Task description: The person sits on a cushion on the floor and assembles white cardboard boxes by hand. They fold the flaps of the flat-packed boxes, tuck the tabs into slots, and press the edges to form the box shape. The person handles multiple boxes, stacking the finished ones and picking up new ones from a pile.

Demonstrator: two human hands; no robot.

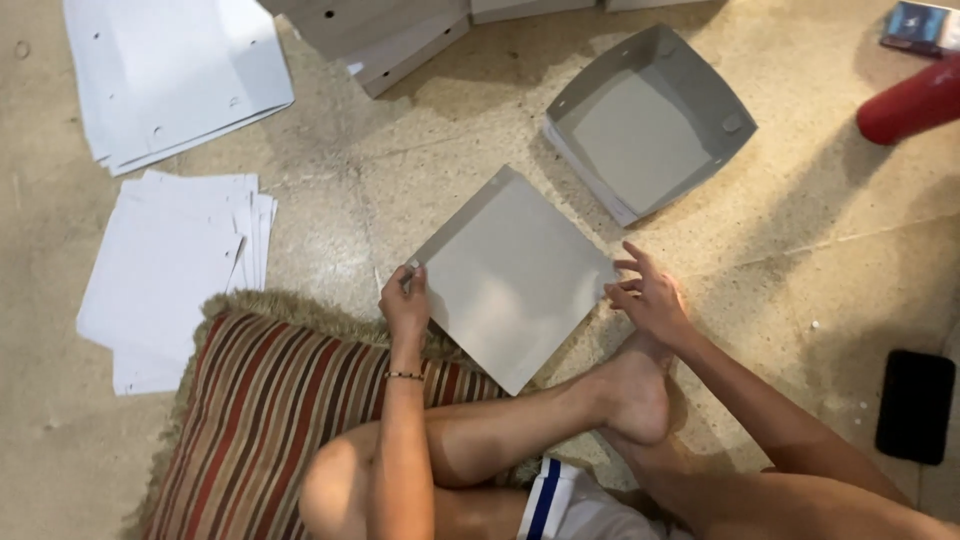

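A flat grey cardboard sheet (510, 275) lies on the stone floor in front of my crossed legs, turned like a diamond, with one edge strip folded up. My left hand (405, 305) pinches its left corner. Fingers spread, my right hand (650, 298) touches the sheet's right corner. Behind the sheet sits a grey cardboard tray (648, 122) with its four sides folded up.
Two piles of flat white sheets (175, 270) (175, 75) lie on the left. Folded box stacks (385, 35) stand at the top. A striped fringed cushion (265, 420) is under my left leg. A black phone (915, 405) lies on the right, a red object (910, 105) top right.
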